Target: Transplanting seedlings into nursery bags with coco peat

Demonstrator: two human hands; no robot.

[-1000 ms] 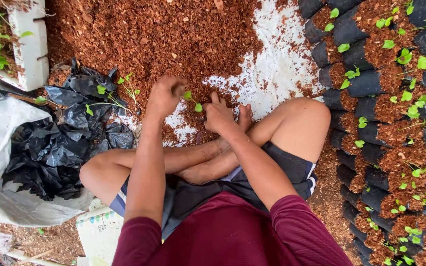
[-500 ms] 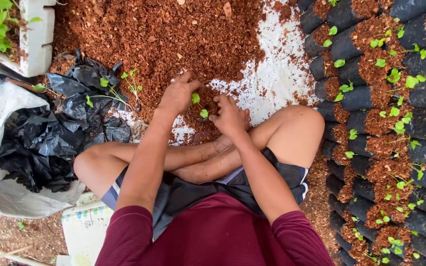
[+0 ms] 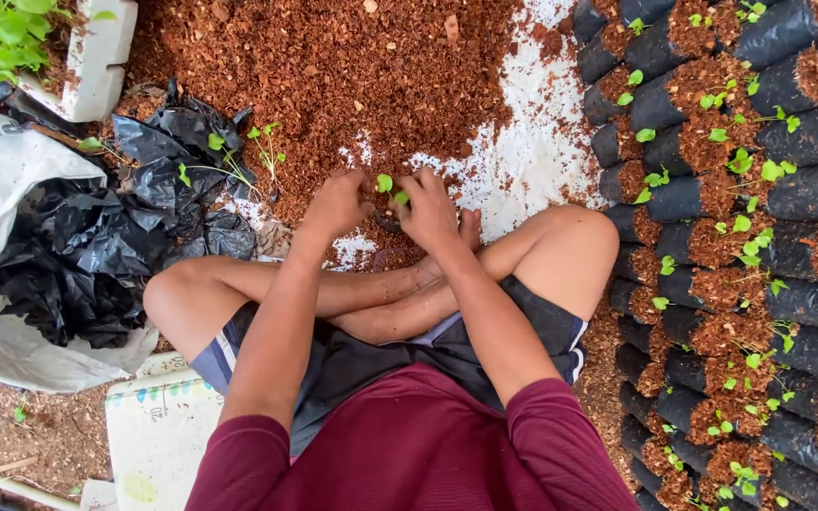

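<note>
Two hands pressed around one seedling at the near edge of the brown soil heap.

The seedling (image 3: 387, 185) stands between the left hand (image 3: 336, 203) and the right hand (image 3: 428, 210), both curled close against a small dark bag (image 3: 388, 223) that is mostly hidden; whether the fingers actually grip it cannot be told. Measured from the soil heap (image 3: 333, 66): to its left lie a crumpled pile of black bags (image 3: 97, 255) with two loose seedlings (image 3: 239, 156) on it, and one white sack (image 3: 2, 189); to its right stand rows of filled bags (image 3: 740, 237), too many to count.
</note>
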